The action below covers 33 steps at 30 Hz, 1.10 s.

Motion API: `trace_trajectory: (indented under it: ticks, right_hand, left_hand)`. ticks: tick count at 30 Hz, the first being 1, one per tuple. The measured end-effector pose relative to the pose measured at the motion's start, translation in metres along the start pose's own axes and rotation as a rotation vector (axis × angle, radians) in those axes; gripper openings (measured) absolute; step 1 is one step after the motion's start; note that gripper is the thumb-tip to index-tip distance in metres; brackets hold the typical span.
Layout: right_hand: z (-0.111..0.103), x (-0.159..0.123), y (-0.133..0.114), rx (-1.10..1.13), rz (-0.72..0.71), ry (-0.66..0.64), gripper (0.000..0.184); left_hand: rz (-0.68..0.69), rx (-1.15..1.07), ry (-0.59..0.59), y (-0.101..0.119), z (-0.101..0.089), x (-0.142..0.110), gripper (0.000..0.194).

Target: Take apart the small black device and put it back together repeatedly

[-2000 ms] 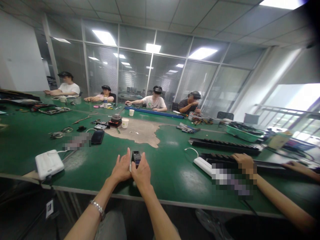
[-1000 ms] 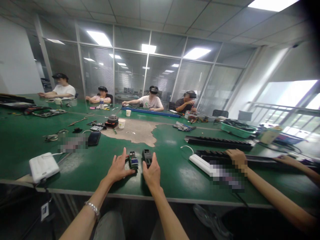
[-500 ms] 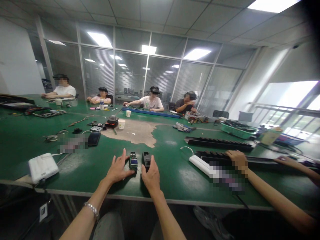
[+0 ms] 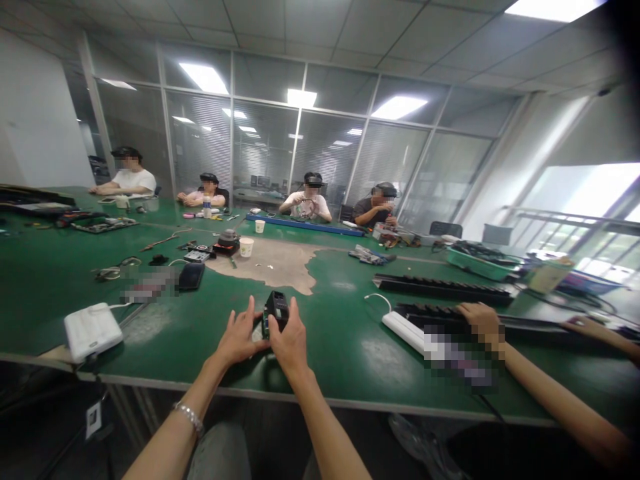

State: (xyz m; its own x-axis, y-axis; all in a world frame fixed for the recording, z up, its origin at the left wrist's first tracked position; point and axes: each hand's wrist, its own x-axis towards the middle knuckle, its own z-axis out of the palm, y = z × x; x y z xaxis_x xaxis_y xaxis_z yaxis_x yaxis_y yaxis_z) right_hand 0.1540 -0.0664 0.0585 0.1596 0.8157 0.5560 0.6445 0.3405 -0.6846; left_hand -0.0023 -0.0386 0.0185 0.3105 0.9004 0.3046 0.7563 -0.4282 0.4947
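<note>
Over the green table my two hands have come together around a small electronic device. My right hand (image 4: 289, 339) grips a black plastic housing (image 4: 278, 308) between thumb and fingers. My left hand (image 4: 242, 337) is closed around a green circuit board (image 4: 265, 323) at the left side of the housing. Most of the board is hidden behind the housing and my fingers. The two parts sit against each other, slightly tilted; whether they are joined I cannot tell.
To the left are a white box (image 4: 93, 331) and a black phone (image 4: 191, 276). A white power strip (image 4: 404, 329) lies to the right, beside a co-worker's hand (image 4: 479, 321) on a long black rail (image 4: 443, 289). Paper cups (image 4: 246, 247) stand ahead. Several people sit across the table.
My right hand has brought the black housing left against the circuit board and turned it. The person opposite has drawn both hands in front of the chest.
</note>
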Motion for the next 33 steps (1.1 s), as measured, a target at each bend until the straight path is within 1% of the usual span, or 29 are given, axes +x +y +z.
trace_trajectory:
  ticks: [4, 9, 13, 16, 19, 23, 28, 33]
  right_hand:
    - [0.010, 0.002, -0.007, -0.061, 0.012, -0.045, 0.071]
    - [0.011, 0.004, -0.013, -0.152, 0.020, -0.119, 0.074]
    - [0.016, -0.007, -0.009, -0.195, 0.026, -0.140, 0.076]
    - [0.021, -0.016, -0.004, -0.209, 0.009, -0.139, 0.076]
    - [0.022, -0.017, -0.004, -0.230, 0.022, -0.151, 0.075]
    - [0.020, -0.008, -0.010, -0.251, 0.042, -0.167, 0.081]
    - [0.021, -0.005, -0.013, -0.291, 0.061, -0.174, 0.075]
    - [0.024, -0.008, -0.010, -0.338, 0.125, -0.195, 0.076]
  left_hand:
    - [-0.006, 0.008, 0.007, 0.001, -0.001, -0.001, 0.115]
    - [-0.027, 0.025, -0.006, 0.004, -0.001, -0.001, 0.110]
    - [-0.047, 0.049, -0.005, 0.004, -0.001, 0.000, 0.100]
    - [-0.049, 0.069, -0.001, 0.003, 0.000, 0.000, 0.097]
    - [-0.047, 0.072, -0.003, 0.003, 0.001, 0.001, 0.097]
    - [-0.055, 0.076, -0.016, 0.003, 0.000, 0.000, 0.096]
    - [-0.052, 0.067, -0.033, 0.005, -0.002, 0.000, 0.100]
    - [-0.066, 0.070, -0.048, 0.008, -0.004, 0.001, 0.105]
